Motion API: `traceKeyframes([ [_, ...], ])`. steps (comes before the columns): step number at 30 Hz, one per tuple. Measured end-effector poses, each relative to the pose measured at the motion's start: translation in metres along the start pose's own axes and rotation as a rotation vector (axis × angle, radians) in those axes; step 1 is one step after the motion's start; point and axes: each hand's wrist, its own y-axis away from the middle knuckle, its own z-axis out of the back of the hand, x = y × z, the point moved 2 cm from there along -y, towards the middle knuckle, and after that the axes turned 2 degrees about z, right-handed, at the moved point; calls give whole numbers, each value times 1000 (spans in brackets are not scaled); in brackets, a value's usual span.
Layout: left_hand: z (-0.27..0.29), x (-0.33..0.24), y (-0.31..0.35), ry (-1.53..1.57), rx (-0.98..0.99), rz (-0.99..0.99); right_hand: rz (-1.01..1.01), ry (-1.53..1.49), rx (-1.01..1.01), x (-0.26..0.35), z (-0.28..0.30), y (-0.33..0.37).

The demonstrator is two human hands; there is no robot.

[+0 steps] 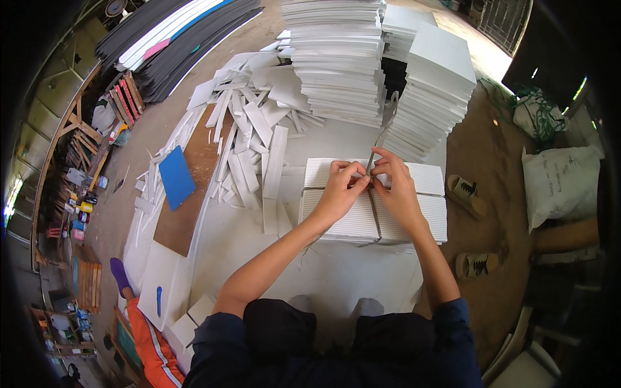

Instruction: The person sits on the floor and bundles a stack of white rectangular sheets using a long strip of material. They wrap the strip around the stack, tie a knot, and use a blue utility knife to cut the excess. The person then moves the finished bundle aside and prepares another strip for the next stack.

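In front of me lies a bundle of white ribbed sheets (414, 216). A thin grey tie strip (376, 220) runs lengthwise over it and another length goes across, so they cross on top. At that crossing my left hand (339, 194) is closed, thumb and forefinger pinching the strip. Right beside it my right hand (399, 195) is closed on the strip too, its fingertips almost touching the left ones. A loose end of the strip sticks up past the fingers toward the tall stacks. The knot itself, if there is one, is hidden by my fingertips.
Tall stacks of white sheets (339, 71) (433, 84) stand beyond the bundle. White offcuts (246, 168) are heaped at left, near a brown board (187, 210) and a blue sheet (176, 178). Shoes (467, 196) and a white sack (563, 184) are right; another person's orange-clad leg (152, 352) is lower left.
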Motion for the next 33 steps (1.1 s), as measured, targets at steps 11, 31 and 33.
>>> traceKeyframes([
  [11, 15, -6, -10, 176, 184, 260, 427, 210, -153, 8, 1, 8],
  [31, 0, -12, 5, -125, -109, -88, -75, -209, -124, -7, -1, 4],
  [33, -3, -17, 8, -136, -131, -104, -79, -204, -145, -8, -1, 5],
])
